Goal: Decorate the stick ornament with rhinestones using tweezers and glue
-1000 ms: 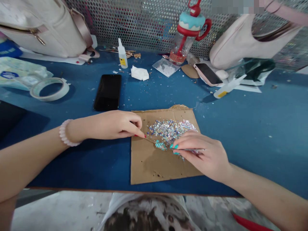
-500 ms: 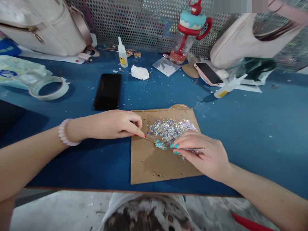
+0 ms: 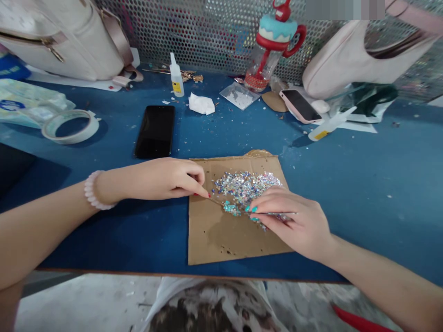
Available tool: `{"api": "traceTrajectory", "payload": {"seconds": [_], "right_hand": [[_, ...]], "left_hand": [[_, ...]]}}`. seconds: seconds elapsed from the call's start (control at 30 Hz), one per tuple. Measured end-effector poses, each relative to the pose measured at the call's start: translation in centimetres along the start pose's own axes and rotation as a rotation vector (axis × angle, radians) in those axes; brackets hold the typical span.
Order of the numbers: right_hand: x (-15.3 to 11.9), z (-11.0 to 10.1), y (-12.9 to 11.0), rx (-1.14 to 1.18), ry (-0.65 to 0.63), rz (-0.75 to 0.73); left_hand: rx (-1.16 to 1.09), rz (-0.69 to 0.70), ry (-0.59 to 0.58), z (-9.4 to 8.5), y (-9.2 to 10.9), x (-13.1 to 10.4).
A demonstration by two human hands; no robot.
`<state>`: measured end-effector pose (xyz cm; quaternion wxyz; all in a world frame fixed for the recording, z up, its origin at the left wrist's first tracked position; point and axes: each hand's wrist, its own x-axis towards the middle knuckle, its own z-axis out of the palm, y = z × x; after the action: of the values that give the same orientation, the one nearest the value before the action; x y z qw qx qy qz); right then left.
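Note:
My left hand (image 3: 173, 180) pinches the end of a thin stick (image 3: 216, 200) between thumb and forefinger. At the stick's other end is a cluster of turquoise stones (image 3: 231, 208), above the cardboard (image 3: 207, 240). From the right, my right hand (image 3: 294, 219) grips thin metal tweezers (image 3: 277, 213), with their tips at or very near the cluster; whether they touch it is too small to tell. A pile of mixed shiny rhinestones (image 3: 238, 184) lies on the cardboard just behind the cluster, partly covered by my right hand.
Behind the cardboard lie a black phone (image 3: 154, 132), crumpled tissue (image 3: 201, 104) and a small bag (image 3: 239, 96). Glue bottles (image 3: 176, 80) stand and lean near the back. Tape (image 3: 70, 127) lies left; a cup (image 3: 263, 55), pink phone (image 3: 300, 106) and bags (image 3: 72, 41) line the mesh.

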<state>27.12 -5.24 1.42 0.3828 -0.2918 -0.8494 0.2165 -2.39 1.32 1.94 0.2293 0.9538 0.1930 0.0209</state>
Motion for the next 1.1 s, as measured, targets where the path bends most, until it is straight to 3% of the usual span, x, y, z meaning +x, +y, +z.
{"api": "traceTrajectory", "payload": {"seconds": [0.8,1.1], "right_hand": [[-0.01,-0.12,-0.06,-0.006,-0.011,0.021],[0.15,-0.17,-0.35,-0.004,-0.050,-0.040]], "left_hand": [[-0.062,0.007,0.048,0.00,-0.01,-0.01],[0.002,0.018,0.006,-0.03,-0.09,-0.03]]}}
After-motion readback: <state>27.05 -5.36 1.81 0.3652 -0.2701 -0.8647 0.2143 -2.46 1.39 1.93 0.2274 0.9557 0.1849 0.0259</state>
